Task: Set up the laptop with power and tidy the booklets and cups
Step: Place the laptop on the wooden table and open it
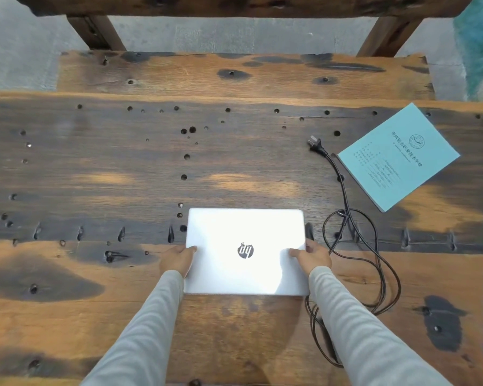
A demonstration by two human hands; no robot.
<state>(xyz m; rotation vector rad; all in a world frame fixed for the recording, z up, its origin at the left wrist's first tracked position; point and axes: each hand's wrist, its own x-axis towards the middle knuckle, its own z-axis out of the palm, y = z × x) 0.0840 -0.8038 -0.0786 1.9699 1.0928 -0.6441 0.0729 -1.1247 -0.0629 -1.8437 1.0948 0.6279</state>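
While beside laptop (246, 252), loose cable (354, 246).

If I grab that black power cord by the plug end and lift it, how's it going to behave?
The power cord will probably sag and trail, since it lies in loose loops. Its loops cross each other, so they may snag. It passes close beside the laptop, so pulling might drag against it.
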